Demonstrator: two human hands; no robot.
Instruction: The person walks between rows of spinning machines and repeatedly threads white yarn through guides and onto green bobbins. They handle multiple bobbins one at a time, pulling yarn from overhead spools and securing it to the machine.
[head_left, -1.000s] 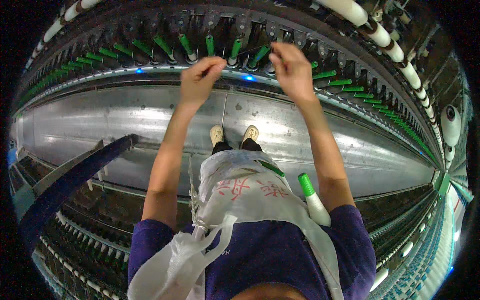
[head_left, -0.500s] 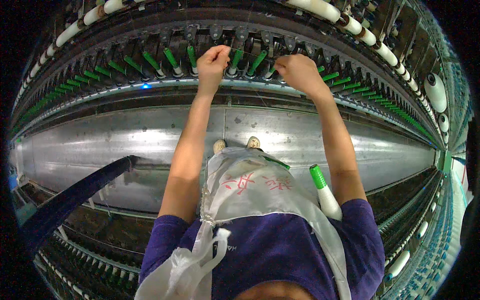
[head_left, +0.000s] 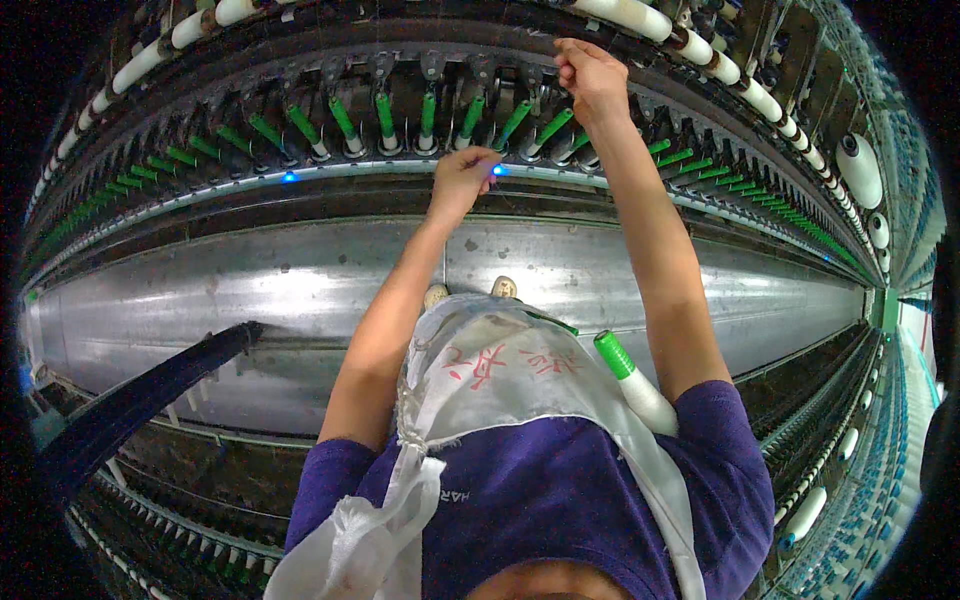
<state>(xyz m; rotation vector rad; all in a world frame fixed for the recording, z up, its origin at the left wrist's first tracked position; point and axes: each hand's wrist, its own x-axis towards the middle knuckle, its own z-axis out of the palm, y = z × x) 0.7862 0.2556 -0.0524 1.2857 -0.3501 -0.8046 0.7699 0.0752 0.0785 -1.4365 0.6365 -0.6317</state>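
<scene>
A white apron (head_left: 500,385) with red lettering covers the front of a purple T-shirt (head_left: 560,480). At the apron's right edge, beside the right upper arm, leans a white yarn bobbin (head_left: 640,388) with a green top. Beyond the apron's far edge, light shoes (head_left: 506,288) stand on a shiny metal floor (head_left: 330,260). Past the floor's far edge, the left hand (head_left: 466,182) is at the front edge of the spindle rail (head_left: 365,168), beside a glowing blue lamp (head_left: 498,170); its fingers are bent, but their tips' closure and any hold I cannot tell. Green bobbin tubes (head_left: 471,118) stand in a row along the rail, just beyond that hand. Higher and farther right, the right hand (head_left: 596,82) is curled nearly closed, fingertips toward the thumb; whether it grips a thread I cannot tell. White rolls (head_left: 640,20) line the machine's upper part behind it.
</scene>
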